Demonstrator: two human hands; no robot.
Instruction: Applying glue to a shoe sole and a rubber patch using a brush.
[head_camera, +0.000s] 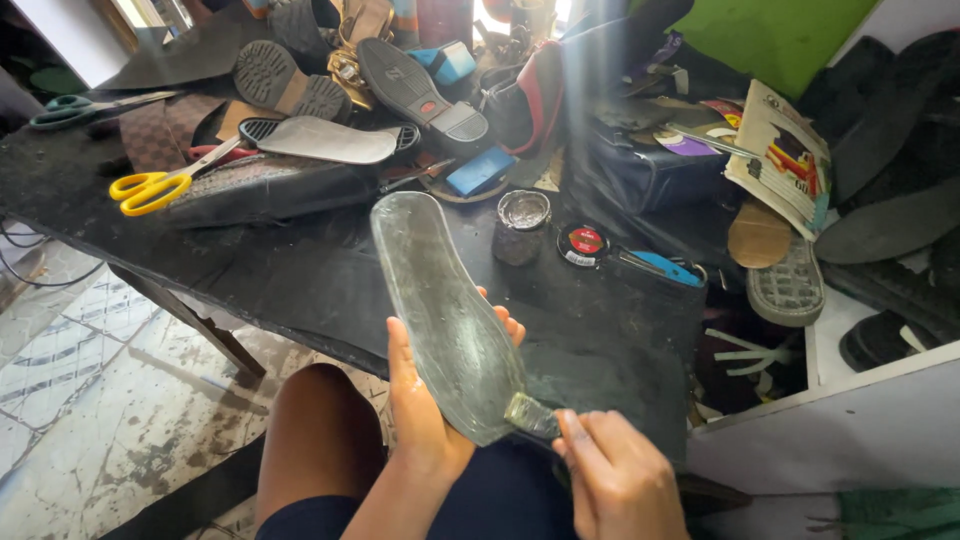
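Observation:
My left hand (425, 400) cradles a long grey shoe sole (440, 310) from beneath, fingers curling up its right edge; the sole's toe points away over the black table (300, 280). My right hand (615, 475) grips a small brush (530, 415) whose glue-coated bristles rest on the sole's near end. The sole's upper face looks shiny and smeared. My knee (320, 440) is below the sole, at the table's front edge.
Yellow-handled scissors (160, 185), green-handled scissors (70, 110), an open glue tin (523, 212), a round polish tin (584, 243), a blue-handled tool (665, 267), several soles and shoes (420, 90) and a folded paper (785, 155) crowd the table. Tiled floor (90, 400) lies left.

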